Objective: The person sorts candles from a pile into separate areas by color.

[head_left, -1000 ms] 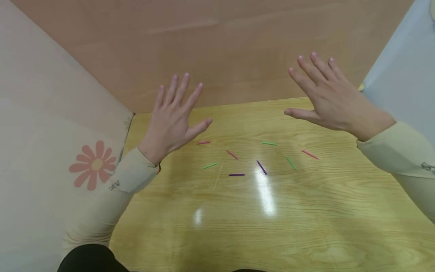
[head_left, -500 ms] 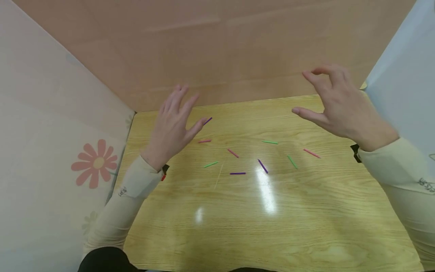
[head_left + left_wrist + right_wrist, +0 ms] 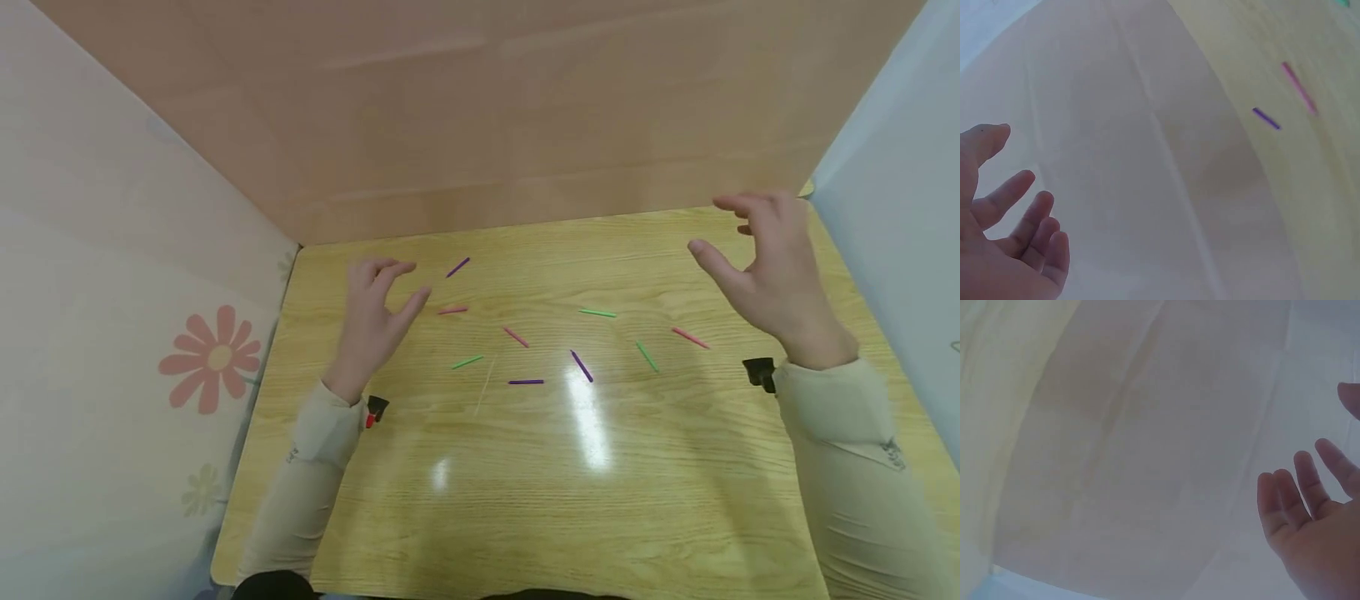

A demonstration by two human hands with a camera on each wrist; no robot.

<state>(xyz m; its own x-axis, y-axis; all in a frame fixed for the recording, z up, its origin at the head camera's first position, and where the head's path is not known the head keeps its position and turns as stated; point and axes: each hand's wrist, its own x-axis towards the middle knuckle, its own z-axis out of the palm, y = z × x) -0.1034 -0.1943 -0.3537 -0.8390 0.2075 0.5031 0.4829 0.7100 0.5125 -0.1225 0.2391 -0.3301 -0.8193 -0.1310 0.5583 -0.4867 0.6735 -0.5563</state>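
Purple sticks [image 3: 581,367]: head view 3, left wrist view 1 | left grip [image 3: 370,321], right grip [image 3: 783,283]: half-spread, empty

Cream long sleeves [image 3: 307,492], broad cuffs [image 3: 832,404], small dark lettering [image 3: 892,454], black wrist-worn pieces [image 3: 759,372], red patch [image 3: 371,420] on the left one

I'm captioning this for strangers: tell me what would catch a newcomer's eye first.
Bright purple, pink and green sticks lie scattered across the middle of the wooden table. The left hand and right hand hover on either side, holding nothing. A large pink flower decorates the pale wall at left.
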